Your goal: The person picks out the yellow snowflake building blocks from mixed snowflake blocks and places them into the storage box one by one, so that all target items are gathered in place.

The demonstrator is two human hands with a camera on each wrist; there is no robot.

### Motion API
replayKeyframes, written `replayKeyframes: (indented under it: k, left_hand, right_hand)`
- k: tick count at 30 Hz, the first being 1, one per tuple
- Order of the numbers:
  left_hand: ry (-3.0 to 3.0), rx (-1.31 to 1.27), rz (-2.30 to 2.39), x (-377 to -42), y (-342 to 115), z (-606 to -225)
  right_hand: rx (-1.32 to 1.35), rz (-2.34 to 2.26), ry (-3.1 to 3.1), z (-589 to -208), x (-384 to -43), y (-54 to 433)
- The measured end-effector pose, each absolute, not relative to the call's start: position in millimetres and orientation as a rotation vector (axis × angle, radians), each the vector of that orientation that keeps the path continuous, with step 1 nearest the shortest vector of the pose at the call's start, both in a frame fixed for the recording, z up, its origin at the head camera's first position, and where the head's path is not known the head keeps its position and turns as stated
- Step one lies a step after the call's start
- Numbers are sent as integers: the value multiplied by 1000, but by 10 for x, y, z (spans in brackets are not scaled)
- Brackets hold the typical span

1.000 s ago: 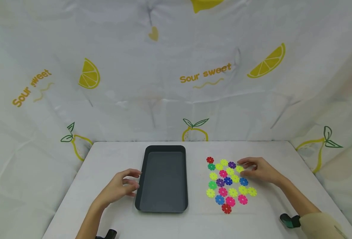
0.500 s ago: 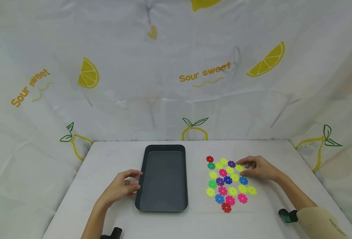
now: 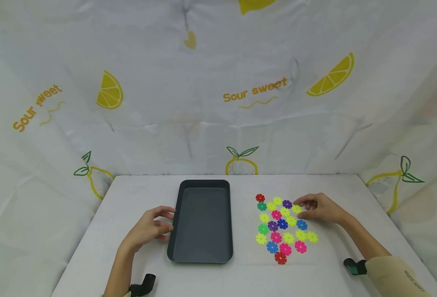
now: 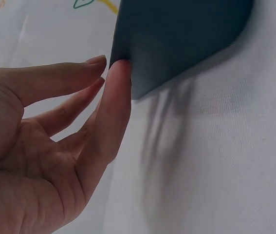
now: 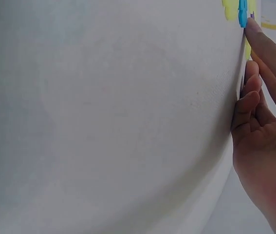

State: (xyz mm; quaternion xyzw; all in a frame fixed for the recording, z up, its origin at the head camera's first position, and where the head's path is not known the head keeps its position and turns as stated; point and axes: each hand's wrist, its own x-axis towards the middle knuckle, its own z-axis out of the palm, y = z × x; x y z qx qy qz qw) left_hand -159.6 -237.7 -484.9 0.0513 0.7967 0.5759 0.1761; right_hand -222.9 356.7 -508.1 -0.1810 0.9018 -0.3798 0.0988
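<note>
A dark grey rectangular tray lies on the white table, left of a group of flower-shaped plastic discs in yellow, pink, red, green, blue and purple. My left hand is at the tray's left side, fingers loosely bent and apart. In the left wrist view, one fingertip of the left hand overlaps the tray's edge and seems to touch it. My right hand rests at the far right of the group, thumb and forefinger spread on either side of a yellow disc. Whether they touch it cannot be told.
The white table ends at a hanging white cloth printed with lemons. Black wrist devices show by both forearms. A strip of table separates the tray from the discs.
The left forearm and its wrist device have shifted slightly up and to the right. The right hand has stayed by the same yellow disc. Tray and discs have not visibly moved.
</note>
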Motion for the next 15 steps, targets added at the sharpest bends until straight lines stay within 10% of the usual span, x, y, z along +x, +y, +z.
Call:
replayKeyframes:
  k: [15]
  left_hand:
    - [2249, 98, 1660, -1587, -2368, -4887]
  right_hand:
    - [-508, -1112, 2657, -5106, -2257, 3571]
